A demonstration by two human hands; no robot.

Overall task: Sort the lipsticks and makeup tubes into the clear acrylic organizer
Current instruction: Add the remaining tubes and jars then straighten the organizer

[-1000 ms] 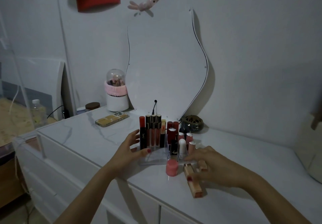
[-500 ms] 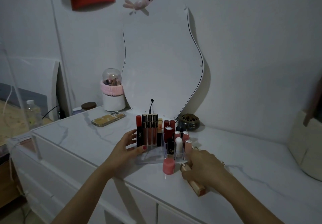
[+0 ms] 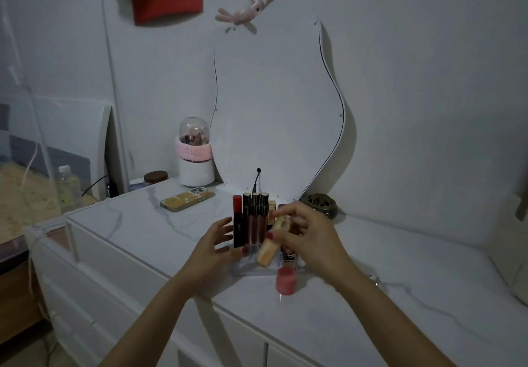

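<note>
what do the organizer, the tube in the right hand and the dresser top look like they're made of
Organizer: clear glossy plastic, likely acrylic; the counter shows through it.
Tube in the right hand: peach, smooth, probably plastic; blurred.
Dresser top: glossy white with grey veins, marble or a marble-look surface.

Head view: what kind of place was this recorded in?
Most likely a bedroom vanity corner at home. A wavy-edged mirror leans on the wall behind a white marble-look dresser top, which carries a clear acrylic organizer of lipsticks and a domed brush holder.
</note>
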